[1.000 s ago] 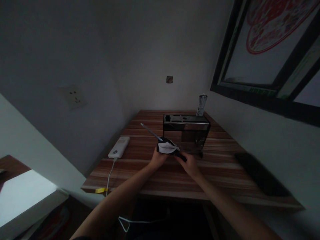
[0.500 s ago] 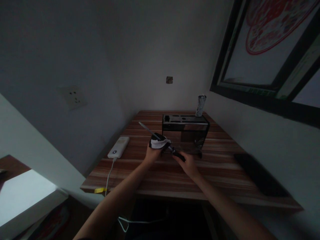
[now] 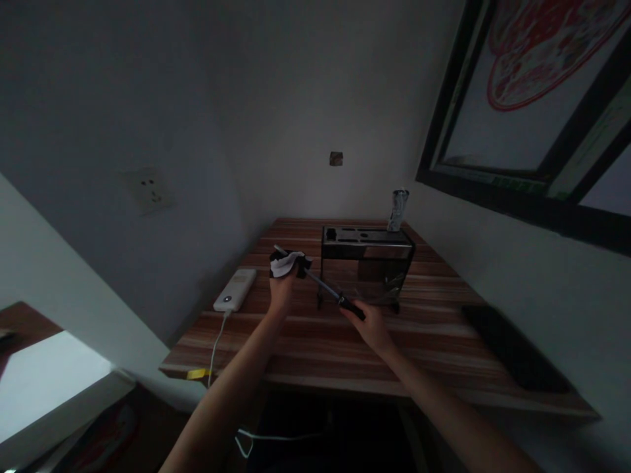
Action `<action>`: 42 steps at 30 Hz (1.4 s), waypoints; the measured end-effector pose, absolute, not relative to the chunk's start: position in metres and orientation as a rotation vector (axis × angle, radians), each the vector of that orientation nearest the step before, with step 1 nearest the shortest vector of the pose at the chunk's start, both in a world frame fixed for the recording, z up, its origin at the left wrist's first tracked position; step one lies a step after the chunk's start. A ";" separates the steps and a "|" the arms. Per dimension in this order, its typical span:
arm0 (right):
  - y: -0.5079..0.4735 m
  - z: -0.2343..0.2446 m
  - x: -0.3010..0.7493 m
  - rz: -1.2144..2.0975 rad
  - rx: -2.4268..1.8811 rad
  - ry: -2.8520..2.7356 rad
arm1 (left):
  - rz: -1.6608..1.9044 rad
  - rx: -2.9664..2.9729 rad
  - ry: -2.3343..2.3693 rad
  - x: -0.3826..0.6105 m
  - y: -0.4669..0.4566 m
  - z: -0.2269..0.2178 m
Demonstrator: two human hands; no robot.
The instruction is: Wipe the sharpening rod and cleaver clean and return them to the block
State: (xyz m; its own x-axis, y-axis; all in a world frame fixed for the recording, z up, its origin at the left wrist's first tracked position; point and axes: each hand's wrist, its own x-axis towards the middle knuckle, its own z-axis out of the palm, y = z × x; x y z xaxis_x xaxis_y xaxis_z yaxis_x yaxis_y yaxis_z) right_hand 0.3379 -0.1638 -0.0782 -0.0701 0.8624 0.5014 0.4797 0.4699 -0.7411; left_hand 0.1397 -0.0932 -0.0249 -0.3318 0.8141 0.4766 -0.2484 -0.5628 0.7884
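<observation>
My right hand (image 3: 369, 323) is closed round the black handle (image 3: 351, 307) of a honing steel (image 3: 323, 284), a slim grey rod that points up and to the left. A black and white cloth (image 3: 286, 264) is wrapped about the rod near its far end, gripped in my left hand (image 3: 282, 289). Only a short piece of the tip sticks out past the cloth. Just behind the rod stands a knife block (image 3: 367, 251) with a slotted top and see-through front. Something in shiny crinkled wrapping (image 3: 397, 210) stands up at its right end.
The wood-grain table (image 3: 305, 355) meets walls at the back and sides. A white power strip (image 3: 235, 289) with a white cable (image 3: 215, 348) lies at left, near a yellow tag (image 3: 198, 374). A dark flat object (image 3: 513, 347) lies at right. A framed picture (image 3: 517, 98) hangs above.
My left hand has slid the cloth up and left along the rod toward its tip, baring the part near the handle. The right hand has stayed nearly in place.
</observation>
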 end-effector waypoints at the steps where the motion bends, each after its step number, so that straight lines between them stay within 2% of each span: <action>1: -0.164 -0.078 0.338 0.476 -1.155 -1.717 | 1.974 1.161 0.790 0.137 -0.090 -0.025; 19: -0.162 -0.081 0.339 0.449 -1.159 -1.784 | 2.179 0.793 0.647 0.117 -0.072 -0.029; 42: -0.167 -0.077 0.343 0.467 -1.165 -1.734 | 1.931 1.243 0.815 0.144 -0.104 -0.025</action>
